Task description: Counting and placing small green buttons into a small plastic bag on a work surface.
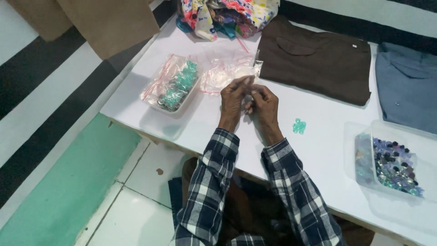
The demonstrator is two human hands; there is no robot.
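My left hand [233,101] and my right hand [264,104] are held together above the white table [318,146], fingertips pinched on a small clear plastic bag [255,73] that sticks up between them. A small cluster of teal buttons [299,126] lies on the table just right of my right hand. To the left, a clear tray [175,86] holds small bags of teal buttons. Loose empty clear bags [223,73] lie behind my hands.
A folded brown garment [318,59] lies at the back, a folded grey-blue one [407,86] to its right. A clear box [393,161] of mixed dark and pale buttons sits at the right. Colourful cloth [227,16] is piled at the far edge.
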